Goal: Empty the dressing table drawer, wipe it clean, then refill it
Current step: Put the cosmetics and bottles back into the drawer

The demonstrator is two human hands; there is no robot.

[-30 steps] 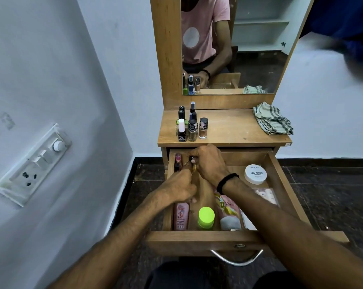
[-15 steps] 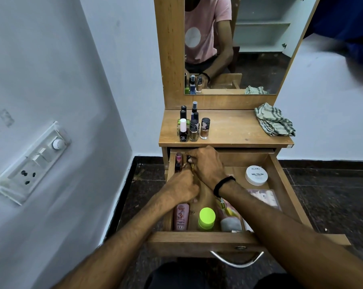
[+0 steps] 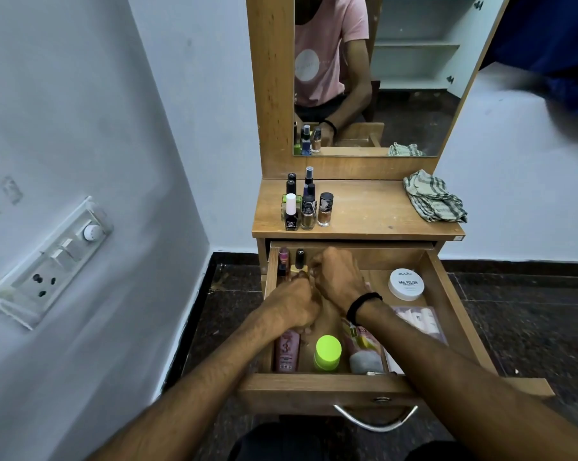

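drawer: the drawer (image 3: 314,389) stood pulled out beneath the tabletop (image 3: 364,214), its metal handle (image 3: 375,420) toward the camera.
left hand: the left hand (image 3: 292,302) was inside the drawer's left part, fingers curled under; whether they held anything could not be told.
right hand: the right hand (image 3: 339,279) lay close against the left hand, back upward, a black wristband (image 3: 364,306) on the wrist; its fingers were hidden, so its grip could not be told.
far-left corner: a pink-capped bottle (image 3: 283,257) and a black-capped bottle (image 3: 300,259) stood upright just beyond the hands.
near edge: a pink bottle (image 3: 287,351), a green-capped bottle (image 3: 327,352) and a pink-and-white tube (image 3: 362,349) lay side by side.
right side: a white jar (image 3: 406,285) marked "nail polish" sat near the back; a clear pouch (image 3: 418,321) lay in front of it.
tabletop: a cluster of small bottles (image 3: 307,207) stood at the left; a checked cloth (image 3: 433,197) lay crumpled at the right.
surroundings: a mirror (image 3: 413,78) rose behind the tabletop; a switch panel (image 3: 48,261) was on the left wall.
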